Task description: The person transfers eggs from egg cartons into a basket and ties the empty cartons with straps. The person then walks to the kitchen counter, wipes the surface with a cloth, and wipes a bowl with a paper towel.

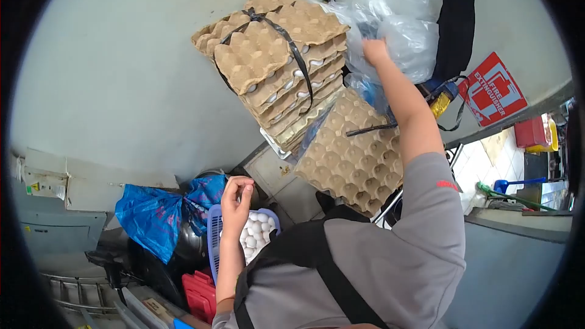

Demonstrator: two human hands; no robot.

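Positions are taken from the centre of my view. At seven o'clock, a purple basket holds white eggs; my left hand is at its far end, fingers curled, contents not determinable. At three, a cardboard tray lies tilted. Near twelve, strapped egg trays stand stacked. Well apart from my left, my right hand is at clear plastic bags, one o'clock; grip cannot be confirmed.
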